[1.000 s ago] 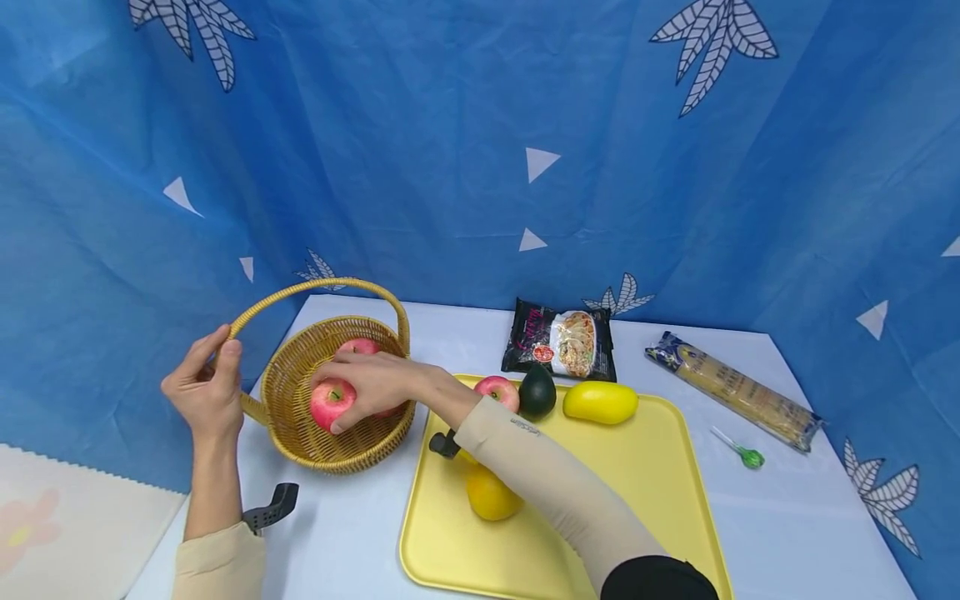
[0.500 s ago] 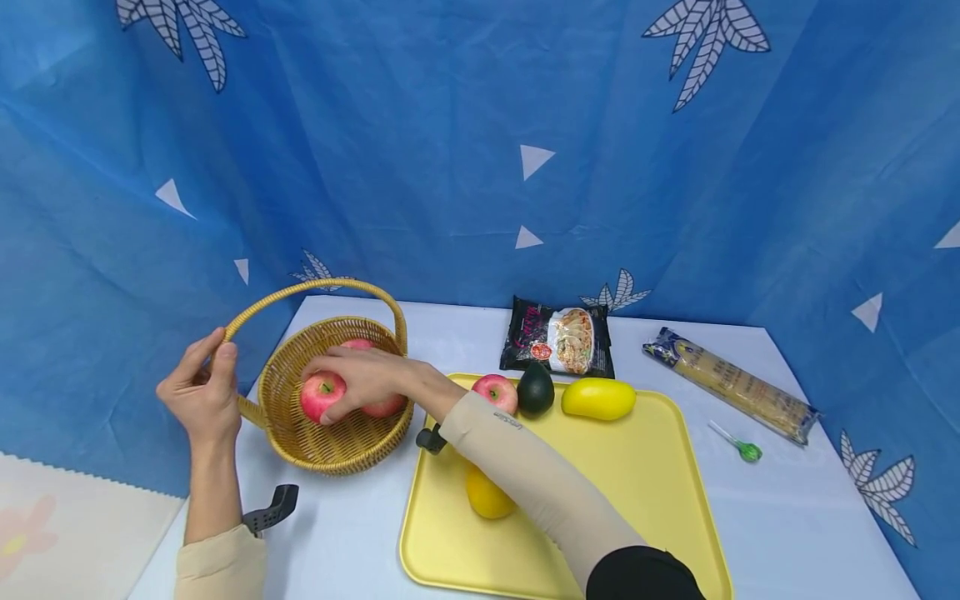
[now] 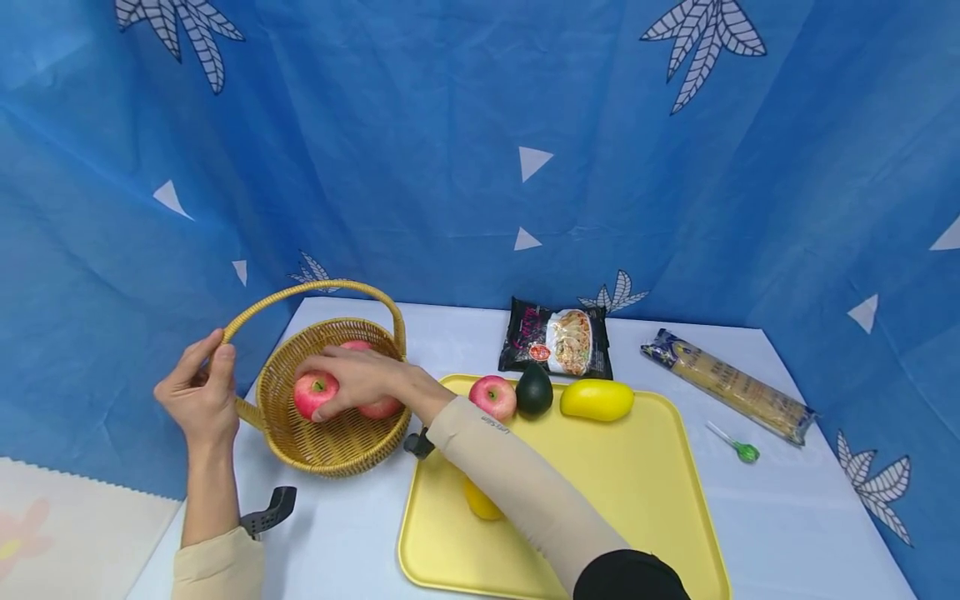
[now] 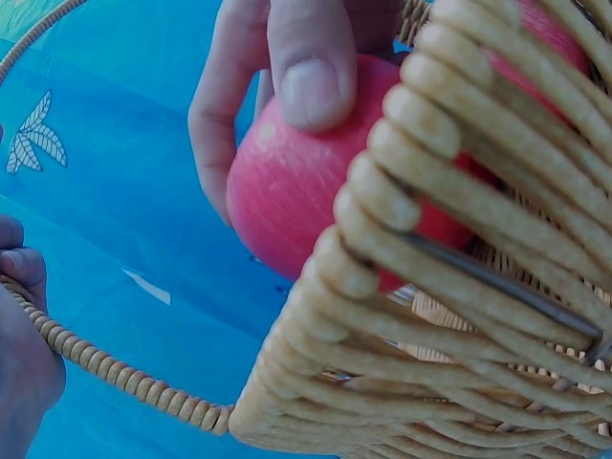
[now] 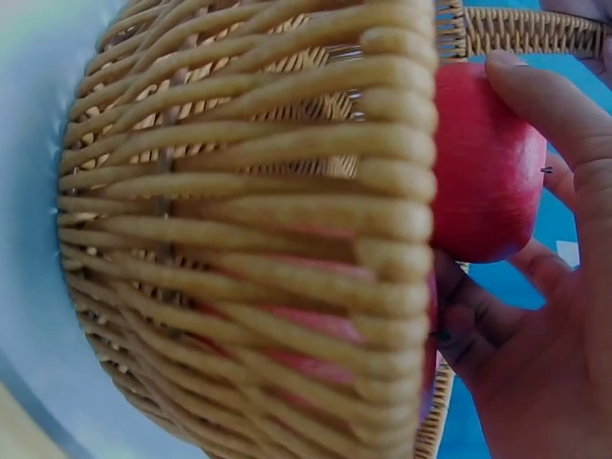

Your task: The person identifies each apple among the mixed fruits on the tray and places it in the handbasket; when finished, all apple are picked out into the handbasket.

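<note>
A wicker basket (image 3: 330, 462) with a tall arched handle stands at the left of the table. My left hand (image 3: 198, 387) pinches that handle (image 3: 322, 286) on its left side. Over the basket's opening, my right hand (image 3: 352, 379) grips a red apple (image 3: 315, 393) between thumb and fingers. In the right wrist view the held apple (image 5: 488, 163) shows at rim height, thumb on top. From the left wrist view, this apple (image 4: 296, 182) sits just at the woven rim. Two other apples, one behind (image 3: 356, 344) and one under the right hand (image 3: 381, 407), lie inside the basket.
A yellow tray (image 3: 622, 475) holds an apple (image 3: 492, 397), an avocado (image 3: 534, 390), a mango (image 3: 597, 400) and a yellow-orange fruit (image 3: 480, 502) partly under the right forearm. Behind lies a black noodle packet (image 3: 557, 339); to the right, a noodle pack (image 3: 727, 385) and a green lollipop (image 3: 746, 452).
My right hand has moved slightly left with the apple, over the basket. The left hand keeps its pinch on the handle. The head view has shifted a little.
</note>
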`<action>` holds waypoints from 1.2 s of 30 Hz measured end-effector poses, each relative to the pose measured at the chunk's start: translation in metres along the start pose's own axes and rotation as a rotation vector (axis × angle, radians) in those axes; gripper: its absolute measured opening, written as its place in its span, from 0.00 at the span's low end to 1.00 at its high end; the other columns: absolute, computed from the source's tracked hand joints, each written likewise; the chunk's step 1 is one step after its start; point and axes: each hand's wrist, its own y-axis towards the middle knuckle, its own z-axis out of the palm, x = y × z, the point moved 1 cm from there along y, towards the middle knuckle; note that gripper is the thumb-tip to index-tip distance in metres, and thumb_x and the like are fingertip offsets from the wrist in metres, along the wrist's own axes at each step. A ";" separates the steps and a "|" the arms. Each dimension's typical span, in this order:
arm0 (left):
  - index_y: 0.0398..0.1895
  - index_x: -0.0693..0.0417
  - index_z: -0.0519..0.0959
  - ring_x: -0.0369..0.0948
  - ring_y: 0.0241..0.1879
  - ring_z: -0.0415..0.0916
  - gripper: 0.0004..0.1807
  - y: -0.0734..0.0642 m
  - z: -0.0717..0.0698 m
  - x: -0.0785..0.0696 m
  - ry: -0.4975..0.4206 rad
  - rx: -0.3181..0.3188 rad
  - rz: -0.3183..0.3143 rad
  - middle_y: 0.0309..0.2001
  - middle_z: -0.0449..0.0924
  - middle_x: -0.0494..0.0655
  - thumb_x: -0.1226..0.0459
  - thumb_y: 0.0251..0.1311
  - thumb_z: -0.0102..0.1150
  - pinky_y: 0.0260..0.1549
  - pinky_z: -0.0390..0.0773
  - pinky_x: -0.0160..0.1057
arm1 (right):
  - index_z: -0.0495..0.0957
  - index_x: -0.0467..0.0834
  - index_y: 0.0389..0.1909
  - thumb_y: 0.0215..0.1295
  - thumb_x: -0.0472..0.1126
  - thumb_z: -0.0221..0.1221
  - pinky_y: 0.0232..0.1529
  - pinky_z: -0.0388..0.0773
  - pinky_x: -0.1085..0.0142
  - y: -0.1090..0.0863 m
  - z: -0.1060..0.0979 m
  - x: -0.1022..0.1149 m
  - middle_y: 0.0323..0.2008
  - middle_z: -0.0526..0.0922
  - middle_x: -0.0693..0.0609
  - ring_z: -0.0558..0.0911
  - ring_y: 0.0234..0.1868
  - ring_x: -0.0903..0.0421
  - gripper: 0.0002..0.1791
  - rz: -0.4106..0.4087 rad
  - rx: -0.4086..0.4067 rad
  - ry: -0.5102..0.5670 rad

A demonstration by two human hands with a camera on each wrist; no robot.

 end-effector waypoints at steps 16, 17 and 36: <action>0.45 0.82 0.80 0.33 0.16 0.63 0.15 0.001 0.000 -0.001 0.038 0.003 -0.007 0.31 0.86 0.48 0.77 0.56 0.68 0.18 0.63 0.24 | 0.62 0.71 0.71 0.57 0.69 0.65 0.61 0.68 0.65 0.005 0.011 0.003 0.65 0.67 0.67 0.67 0.60 0.68 0.41 0.018 0.011 -0.114; 0.45 0.82 0.80 0.33 0.16 0.63 0.15 0.001 0.000 -0.001 0.039 0.003 -0.007 0.31 0.86 0.48 0.77 0.57 0.68 0.18 0.63 0.24 | 0.62 0.71 0.72 0.57 0.69 0.66 0.60 0.69 0.65 0.005 0.012 0.002 0.64 0.67 0.67 0.67 0.59 0.68 0.41 0.023 0.017 -0.121; 0.44 0.83 0.80 0.33 0.16 0.63 0.15 0.001 -0.004 0.006 -0.053 0.009 0.004 0.30 0.86 0.52 0.78 0.55 0.68 0.17 0.63 0.24 | 0.65 0.69 0.70 0.60 0.68 0.64 0.60 0.70 0.66 0.004 0.016 -0.006 0.65 0.66 0.64 0.70 0.60 0.65 0.37 0.080 0.010 -0.152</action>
